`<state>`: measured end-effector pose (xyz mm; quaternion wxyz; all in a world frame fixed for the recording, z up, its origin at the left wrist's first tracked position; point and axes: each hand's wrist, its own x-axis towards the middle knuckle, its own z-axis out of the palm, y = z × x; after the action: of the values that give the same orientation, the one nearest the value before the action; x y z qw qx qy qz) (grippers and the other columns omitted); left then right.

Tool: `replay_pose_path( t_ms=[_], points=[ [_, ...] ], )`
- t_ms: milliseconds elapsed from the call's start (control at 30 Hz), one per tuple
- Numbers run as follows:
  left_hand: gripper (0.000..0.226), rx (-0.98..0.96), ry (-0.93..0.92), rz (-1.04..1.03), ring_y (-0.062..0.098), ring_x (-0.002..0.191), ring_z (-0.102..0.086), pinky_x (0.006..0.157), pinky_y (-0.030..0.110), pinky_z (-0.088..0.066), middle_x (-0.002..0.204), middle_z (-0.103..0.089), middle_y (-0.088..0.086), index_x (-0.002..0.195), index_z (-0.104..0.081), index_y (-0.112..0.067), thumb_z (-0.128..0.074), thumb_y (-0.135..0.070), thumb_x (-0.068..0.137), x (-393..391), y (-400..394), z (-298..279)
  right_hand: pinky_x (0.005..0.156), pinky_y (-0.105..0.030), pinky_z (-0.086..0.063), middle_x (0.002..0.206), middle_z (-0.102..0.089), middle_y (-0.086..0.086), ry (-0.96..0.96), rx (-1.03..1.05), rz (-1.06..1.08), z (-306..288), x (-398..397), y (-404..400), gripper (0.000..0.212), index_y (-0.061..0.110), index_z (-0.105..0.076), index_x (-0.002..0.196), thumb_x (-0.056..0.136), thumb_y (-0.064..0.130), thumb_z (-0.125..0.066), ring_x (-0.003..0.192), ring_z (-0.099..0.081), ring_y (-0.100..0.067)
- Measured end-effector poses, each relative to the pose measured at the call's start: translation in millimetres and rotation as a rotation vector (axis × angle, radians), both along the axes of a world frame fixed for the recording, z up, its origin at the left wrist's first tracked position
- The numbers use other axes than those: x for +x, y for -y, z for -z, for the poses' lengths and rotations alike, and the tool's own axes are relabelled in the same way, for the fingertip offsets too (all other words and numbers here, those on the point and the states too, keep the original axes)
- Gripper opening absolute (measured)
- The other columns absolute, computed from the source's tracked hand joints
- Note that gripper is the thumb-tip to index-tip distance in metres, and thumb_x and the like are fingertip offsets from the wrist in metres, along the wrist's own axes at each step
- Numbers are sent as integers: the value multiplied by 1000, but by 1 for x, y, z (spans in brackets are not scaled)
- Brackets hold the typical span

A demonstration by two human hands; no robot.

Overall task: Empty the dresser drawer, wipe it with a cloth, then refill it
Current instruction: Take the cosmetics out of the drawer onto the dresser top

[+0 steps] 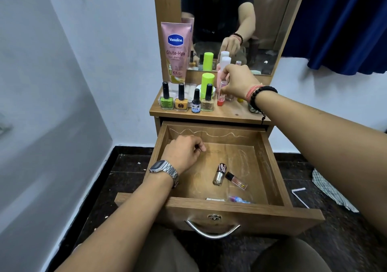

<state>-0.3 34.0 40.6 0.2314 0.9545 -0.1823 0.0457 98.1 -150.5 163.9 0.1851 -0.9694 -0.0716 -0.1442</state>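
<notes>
- Wooden drawer [270,167] stands pulled out below the bench [230,112]; emptying is judged part done.
- Inside the drawer, near its front wall, lie a glass bottle [219,175] and a small vial [236,180], both on their sides, long axes slanting toward the drawer's back.
- Left hand [184,153] hovers inside the drawer at its back left, fingers curled, holding nothing visible; it is the nearer hand to both bottles.
- Right hand [238,82] is above the drawer, over the bench, pinching a red-based tube [221,96].
</notes>
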Motion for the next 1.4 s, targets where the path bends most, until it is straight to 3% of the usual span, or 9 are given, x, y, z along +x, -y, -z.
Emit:
replay_pose_path(
  t_ms=[133,300,467,600,700,967,1100,1267,1400],
  points=[
    [15,-1,9,5,9,88,-64,73,28,-53,98,-67,-18,84,-65,-35,-60,-22,88,0,0,1,67,-28,-42,80,-56,-1,3,10,7,2,3,-2,25,8,-59,99,76,5,-70,82,-57,-21],
    [15,-3,14,18,8,86,-64,70,27,-51,97,-67,-18,84,-66,-34,-60,-21,88,-1,0,0,79,-32,-50,103,-63,-9,0,4,24,-6,-3,1,33,13,-55,107,79,16,-71,91,-60,-23],
    [15,1,9,9,8,85,-63,72,28,-51,95,-67,-19,84,-66,-33,-60,-20,87,-1,0,-1,72,-36,-52,81,-65,4,345,32,-4,-16,-54,2,11,21,-60,91,83,29,-58,77,-61,-17],
    [17,22,-14,5,13,87,-64,78,34,-53,96,-68,-17,82,-65,-34,-59,-20,86,-2,1,-3,82,-36,-55,80,-62,3,-94,-139,-197,21,-99,1,12,23,-58,73,83,25,-64,79,-62,-15],
    [16,36,-23,0,15,89,-65,78,37,-54,97,-68,-15,83,-66,-34,-60,-19,87,-3,1,-4,69,-30,-52,80,-61,0,-481,-427,-133,75,-120,4,16,21,-60,74,77,32,-71,75,-60,-21],
    [17,44,-30,-19,13,90,-65,78,34,-55,100,-68,-17,82,-66,-36,-62,-20,86,-2,1,-2,70,-33,-48,104,-60,-10,-479,-502,-63,128,-127,17,21,16,-60,95,79,28,-65,93,-62,-30],
    [17,55,-27,-21,15,91,-65,79,36,-55,101,-69,-15,84,-66,-36,-61,-20,86,-2,1,-2,64,-26,-44,86,-62,-4,-396,-334,-33,104,-123,24,14,20,-55,79,78,30,-64,74,-58,-23],
    [19,51,-14,-18,12,87,-65,74,30,-52,96,-67,-19,79,-63,-37,-61,-21,87,-2,2,-3,54,-7,-43,74,-68,8,-121,340,-63,45,-107,37,15,20,-58,82,81,17,-73,62,-63,6],
    [18,50,-38,-17,13,87,-65,77,34,-54,97,-67,-19,79,-63,-38,-60,-22,87,-3,1,-4,66,-26,-52,76,-71,0,-15,381,-23,19,-81,38,13,17,-56,93,87,25,-66,68,-68,-8]
  ],
)
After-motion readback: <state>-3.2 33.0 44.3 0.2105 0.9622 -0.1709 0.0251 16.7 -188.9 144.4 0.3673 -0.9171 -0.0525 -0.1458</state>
